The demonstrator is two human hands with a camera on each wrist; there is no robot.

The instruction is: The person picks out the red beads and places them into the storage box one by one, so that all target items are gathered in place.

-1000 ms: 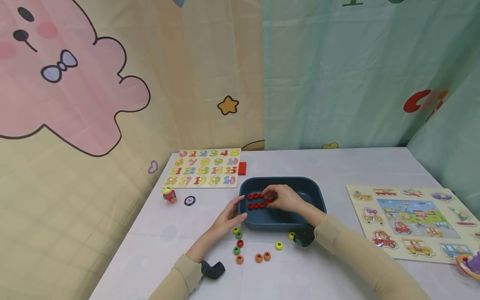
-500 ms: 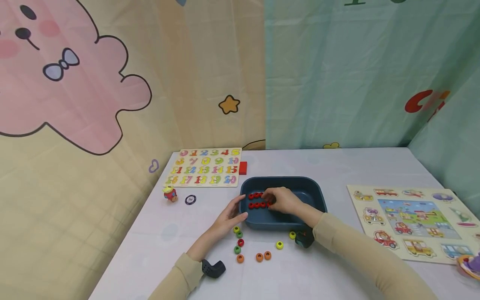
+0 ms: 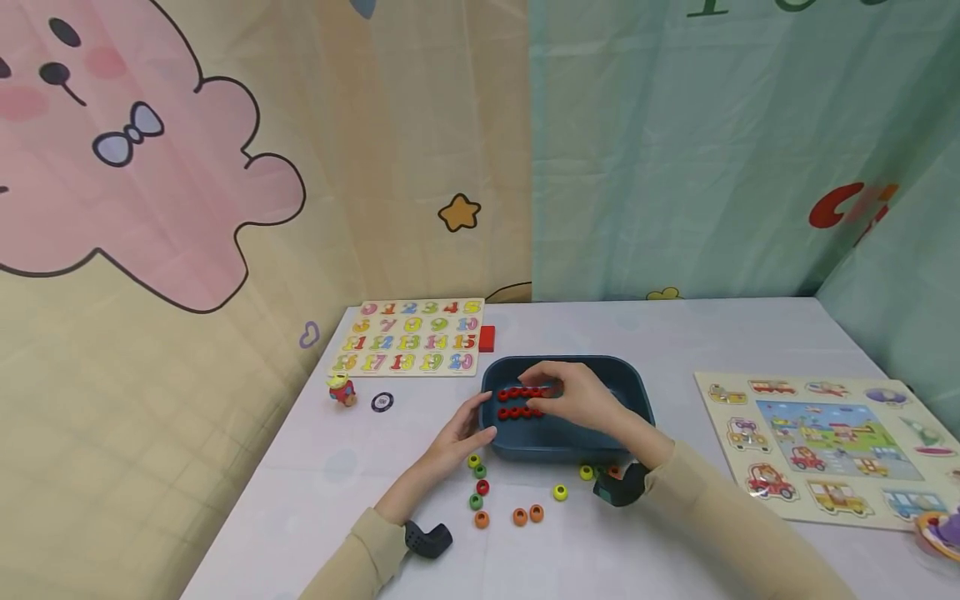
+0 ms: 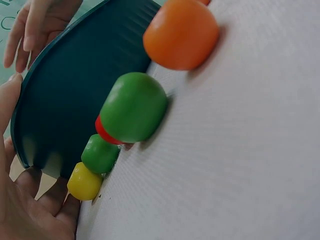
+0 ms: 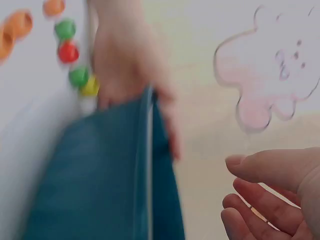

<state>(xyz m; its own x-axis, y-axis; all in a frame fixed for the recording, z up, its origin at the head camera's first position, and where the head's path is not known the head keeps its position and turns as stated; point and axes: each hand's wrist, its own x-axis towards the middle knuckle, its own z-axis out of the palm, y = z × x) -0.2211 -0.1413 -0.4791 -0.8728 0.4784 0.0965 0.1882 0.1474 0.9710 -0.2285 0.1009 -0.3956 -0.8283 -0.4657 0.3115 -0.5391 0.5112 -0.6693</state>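
Note:
A dark blue tray (image 3: 592, 450) holds two rows of red beads (image 3: 517, 413) near its left side. At the tray's left end is my left hand (image 3: 455, 433), thumb and fingers spread round its wall and rim. Above the right ends of the bead rows hovers my right hand (image 3: 577, 396), thumb apart from the fingers. The right wrist view shows that right hand (image 5: 275, 195) with nothing between thumb and fingers. In front of the tray lie loose beads, among them a green bead (image 4: 134, 107), a yellow bead (image 4: 84, 181) and an orange bead (image 4: 181, 34).
A number puzzle board (image 3: 408, 337) lies at the back left, a red block (image 3: 487, 338) against it. Near it are a small toy figure (image 3: 342, 389) and a round black chip (image 3: 382, 402). A vehicle picture puzzle (image 3: 832, 446) lies at the right.
My right hand has let go of a red bead at the right end of the front row, opened its fingers and drawn slightly rightward. The left hand stays at the tray.

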